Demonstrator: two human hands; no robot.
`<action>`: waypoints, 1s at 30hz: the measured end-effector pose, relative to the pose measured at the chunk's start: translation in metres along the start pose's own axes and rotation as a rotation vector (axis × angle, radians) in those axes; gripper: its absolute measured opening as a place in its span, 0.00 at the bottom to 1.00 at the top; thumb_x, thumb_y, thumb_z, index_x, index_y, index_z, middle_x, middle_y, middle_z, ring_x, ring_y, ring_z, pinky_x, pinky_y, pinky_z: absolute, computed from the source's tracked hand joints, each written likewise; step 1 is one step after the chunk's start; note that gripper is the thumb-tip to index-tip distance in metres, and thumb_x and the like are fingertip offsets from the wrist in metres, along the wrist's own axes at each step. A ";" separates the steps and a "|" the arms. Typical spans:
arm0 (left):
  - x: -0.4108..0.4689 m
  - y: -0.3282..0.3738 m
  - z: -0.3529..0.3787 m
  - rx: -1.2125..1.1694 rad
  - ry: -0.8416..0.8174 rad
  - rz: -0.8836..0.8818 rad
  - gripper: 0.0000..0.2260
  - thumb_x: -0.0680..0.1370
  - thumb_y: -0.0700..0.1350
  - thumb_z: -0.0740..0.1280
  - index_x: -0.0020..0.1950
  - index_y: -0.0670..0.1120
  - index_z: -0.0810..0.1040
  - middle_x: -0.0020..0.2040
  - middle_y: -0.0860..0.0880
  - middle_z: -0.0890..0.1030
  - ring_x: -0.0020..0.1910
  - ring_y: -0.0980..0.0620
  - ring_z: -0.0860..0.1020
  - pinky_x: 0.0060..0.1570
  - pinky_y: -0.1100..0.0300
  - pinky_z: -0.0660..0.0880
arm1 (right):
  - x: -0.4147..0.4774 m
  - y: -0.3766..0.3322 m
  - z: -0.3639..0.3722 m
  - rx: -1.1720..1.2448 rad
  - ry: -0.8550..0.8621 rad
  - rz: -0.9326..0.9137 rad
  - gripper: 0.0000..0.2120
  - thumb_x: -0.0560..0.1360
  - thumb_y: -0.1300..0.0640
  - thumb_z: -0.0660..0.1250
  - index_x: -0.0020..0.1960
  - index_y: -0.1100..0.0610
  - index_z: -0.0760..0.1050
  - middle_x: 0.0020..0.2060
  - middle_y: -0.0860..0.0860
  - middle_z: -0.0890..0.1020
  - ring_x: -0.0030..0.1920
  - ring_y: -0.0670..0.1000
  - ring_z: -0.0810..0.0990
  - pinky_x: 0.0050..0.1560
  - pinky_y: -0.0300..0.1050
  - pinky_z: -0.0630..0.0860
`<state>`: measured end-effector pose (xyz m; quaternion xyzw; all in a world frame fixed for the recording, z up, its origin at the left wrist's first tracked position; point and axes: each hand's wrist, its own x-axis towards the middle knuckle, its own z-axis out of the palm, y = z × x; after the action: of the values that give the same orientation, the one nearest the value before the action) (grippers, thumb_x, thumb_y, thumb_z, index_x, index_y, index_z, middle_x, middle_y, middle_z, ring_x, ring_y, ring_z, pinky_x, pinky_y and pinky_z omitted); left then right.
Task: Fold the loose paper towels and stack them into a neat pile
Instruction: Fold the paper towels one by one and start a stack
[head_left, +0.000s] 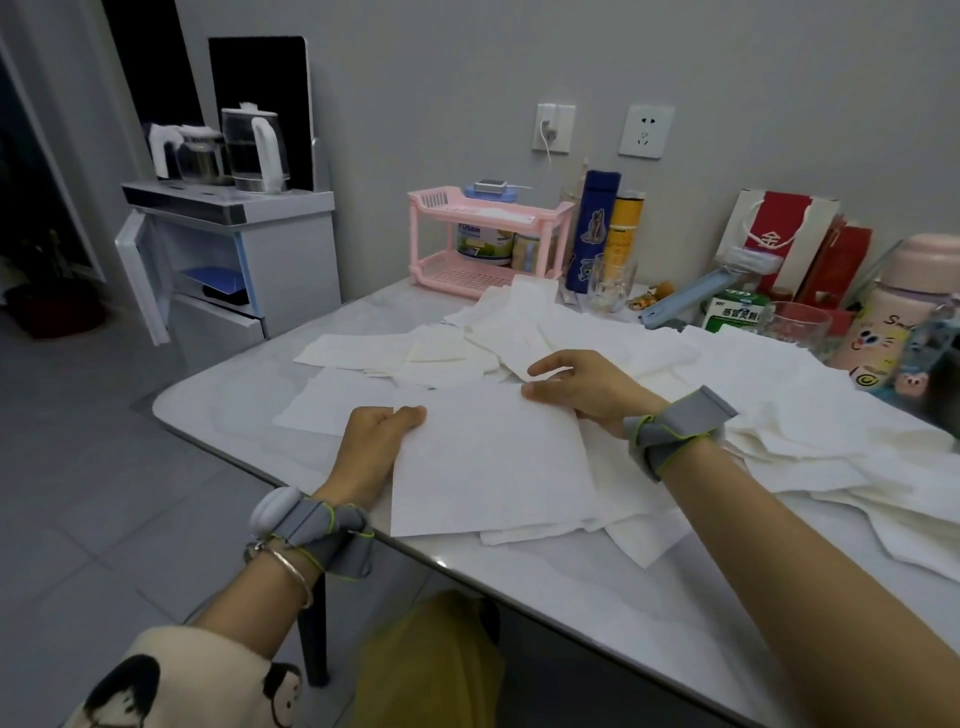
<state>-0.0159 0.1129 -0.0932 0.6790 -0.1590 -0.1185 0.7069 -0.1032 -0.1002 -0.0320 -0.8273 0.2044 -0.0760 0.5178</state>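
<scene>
At table edge, L hand & R hand pinch far corners of one towel. Fold looks in hand; next: bring far edge onto near edge, aligned.

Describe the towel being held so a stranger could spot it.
On the white table, look to the near edge. The towel there is the topmost sheet, its far corners pinched by the left hand and right hand. The other towels lie loose, unheld.

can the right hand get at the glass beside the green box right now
Probably yes: only flat paper towels lie between the right hand and the glass, though it pinches the sheet.
</scene>
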 end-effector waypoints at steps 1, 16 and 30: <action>0.000 0.001 0.000 -0.006 -0.003 0.002 0.16 0.75 0.39 0.66 0.30 0.45 0.64 0.31 0.46 0.66 0.30 0.50 0.66 0.31 0.58 0.60 | 0.000 0.003 0.002 -0.051 0.034 -0.041 0.17 0.70 0.57 0.73 0.56 0.60 0.76 0.36 0.49 0.77 0.33 0.45 0.75 0.29 0.30 0.71; 0.005 -0.002 -0.001 0.014 0.029 -0.009 0.17 0.75 0.38 0.65 0.30 0.45 0.63 0.28 0.48 0.63 0.25 0.51 0.64 0.29 0.59 0.60 | 0.002 0.009 -0.023 -0.559 0.156 -0.144 0.15 0.74 0.48 0.67 0.54 0.58 0.74 0.47 0.51 0.76 0.46 0.49 0.73 0.43 0.39 0.68; 0.001 -0.001 0.003 0.057 0.015 -0.004 0.19 0.75 0.39 0.66 0.28 0.47 0.60 0.29 0.48 0.61 0.28 0.51 0.61 0.31 0.57 0.57 | -0.012 0.004 -0.043 -0.638 -0.035 0.238 0.22 0.68 0.46 0.74 0.53 0.61 0.76 0.35 0.51 0.77 0.33 0.49 0.74 0.41 0.44 0.76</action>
<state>-0.0165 0.1097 -0.0943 0.7001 -0.1557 -0.1104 0.6881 -0.1296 -0.1323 -0.0153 -0.9190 0.3041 0.0670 0.2418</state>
